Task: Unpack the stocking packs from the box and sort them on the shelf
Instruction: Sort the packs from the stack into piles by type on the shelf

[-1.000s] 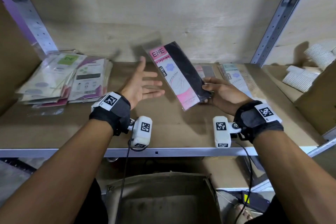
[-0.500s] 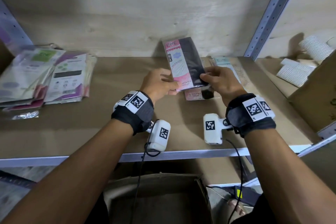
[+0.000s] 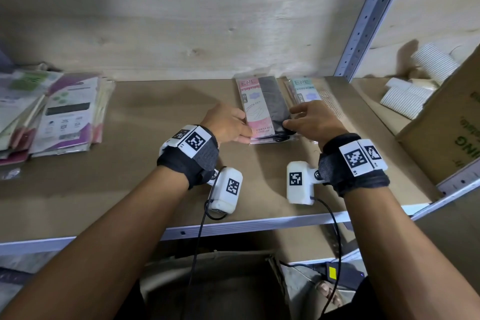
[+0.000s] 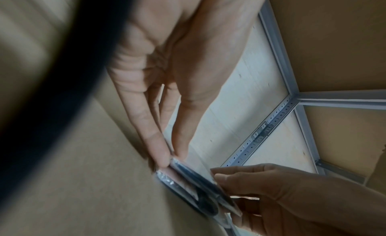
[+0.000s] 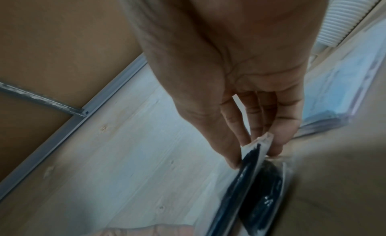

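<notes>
- A fanned stack of packs in green, purple and white lay at the far left of the shelf board, well apart from the hands.
- The left hand gripped the near left edge of the pink stocking pack; in the left wrist view its fingers ran nearly straight down, with the tips pinching the pack's edge.
- The pink stocking pack lay lengthwise near the middle of the shelf board, its "ENE" label end toward the plywood back wall, black stockings showing on its right half; it rested on a second pack, whose near edge showed beneath it.
- The right hand pinched the pack's near right corner, thumb on one side and fingers on the other, as the right wrist view showed.
- A teal-labelled pack lay just beside the pink one on its right, partly hidden by the right hand.
- A grey metal upright rose behind it.
- White ribbed bundles and a cardboard box sat farther right.
- An open box stood below the shelf's front edge.
</notes>
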Action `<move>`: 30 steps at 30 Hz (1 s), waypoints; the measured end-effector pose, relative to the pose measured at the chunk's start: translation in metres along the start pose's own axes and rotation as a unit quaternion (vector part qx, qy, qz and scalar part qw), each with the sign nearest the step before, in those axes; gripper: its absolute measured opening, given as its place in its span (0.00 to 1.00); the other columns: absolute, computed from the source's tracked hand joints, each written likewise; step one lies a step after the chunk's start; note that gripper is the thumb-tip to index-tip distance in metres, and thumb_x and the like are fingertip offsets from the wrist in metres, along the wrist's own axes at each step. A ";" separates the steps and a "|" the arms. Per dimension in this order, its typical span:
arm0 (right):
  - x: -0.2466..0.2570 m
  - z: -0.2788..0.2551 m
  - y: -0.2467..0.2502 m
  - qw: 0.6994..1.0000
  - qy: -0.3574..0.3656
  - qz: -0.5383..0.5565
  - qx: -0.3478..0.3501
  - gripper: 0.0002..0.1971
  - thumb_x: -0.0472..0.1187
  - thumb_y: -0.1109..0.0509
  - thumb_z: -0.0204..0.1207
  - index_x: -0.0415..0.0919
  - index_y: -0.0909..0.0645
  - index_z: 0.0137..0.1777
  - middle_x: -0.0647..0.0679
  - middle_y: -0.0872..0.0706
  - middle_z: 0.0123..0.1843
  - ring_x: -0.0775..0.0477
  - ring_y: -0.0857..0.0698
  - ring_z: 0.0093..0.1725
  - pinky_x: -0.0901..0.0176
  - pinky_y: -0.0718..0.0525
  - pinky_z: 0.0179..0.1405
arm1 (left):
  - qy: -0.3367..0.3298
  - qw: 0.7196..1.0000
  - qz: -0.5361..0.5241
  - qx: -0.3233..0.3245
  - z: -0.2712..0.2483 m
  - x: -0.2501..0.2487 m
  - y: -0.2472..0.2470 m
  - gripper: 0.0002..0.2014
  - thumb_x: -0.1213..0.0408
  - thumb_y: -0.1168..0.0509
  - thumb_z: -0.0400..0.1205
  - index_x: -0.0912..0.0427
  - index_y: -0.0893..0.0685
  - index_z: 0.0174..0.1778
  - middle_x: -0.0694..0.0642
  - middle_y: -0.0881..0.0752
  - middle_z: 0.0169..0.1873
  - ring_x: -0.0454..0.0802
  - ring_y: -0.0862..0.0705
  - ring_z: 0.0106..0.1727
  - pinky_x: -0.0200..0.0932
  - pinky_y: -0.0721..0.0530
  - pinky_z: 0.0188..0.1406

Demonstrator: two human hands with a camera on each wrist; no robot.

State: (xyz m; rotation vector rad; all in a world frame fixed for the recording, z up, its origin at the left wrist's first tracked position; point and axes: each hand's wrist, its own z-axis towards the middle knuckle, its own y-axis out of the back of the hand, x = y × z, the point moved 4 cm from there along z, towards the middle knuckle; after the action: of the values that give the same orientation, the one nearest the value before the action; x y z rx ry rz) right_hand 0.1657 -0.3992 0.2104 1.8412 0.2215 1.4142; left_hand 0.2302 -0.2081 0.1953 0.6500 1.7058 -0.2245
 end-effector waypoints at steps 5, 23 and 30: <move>0.003 -0.004 0.001 1.000 -0.011 0.005 0.019 0.20 0.38 0.21 0.72 0.38 0.15 0.64 0.42 0.11 0.60 0.45 0.14 0.58 0.67 0.21 0.43 | 0.002 1.000 0.013 -0.012 0.002 0.001 0.002 0.28 0.82 0.26 0.75 0.76 0.22 0.72 0.69 0.12 0.57 0.58 0.09 0.46 0.44 0.07 0.45; 0.042 -0.015 0.010 0.993 0.085 -0.022 -0.084 0.16 0.41 0.25 0.76 0.44 0.16 0.63 0.47 0.11 0.55 0.49 0.13 0.52 0.56 0.15 0.56 | -0.023 0.993 0.050 -0.101 -0.013 0.000 0.051 0.22 0.63 0.23 0.78 0.63 0.17 0.67 0.60 0.12 0.51 0.50 0.09 0.41 0.38 0.09 0.37; 0.096 -0.048 -0.055 0.984 0.133 0.070 0.095 0.06 0.35 0.27 0.77 0.40 0.13 0.52 0.47 0.13 0.38 0.48 0.14 0.38 0.60 0.19 0.36 | -0.046 0.980 0.071 -0.180 -0.060 -0.001 0.147 0.06 0.65 0.25 0.78 0.49 0.10 0.37 0.56 0.09 0.39 0.49 0.11 0.34 0.41 0.10 0.39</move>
State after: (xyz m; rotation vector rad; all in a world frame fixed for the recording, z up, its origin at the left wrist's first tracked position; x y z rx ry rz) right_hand 0.1755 -0.2848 0.2476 1.8433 0.3801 1.7925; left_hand 0.2580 -0.0584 0.2399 0.4811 1.5521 0.1514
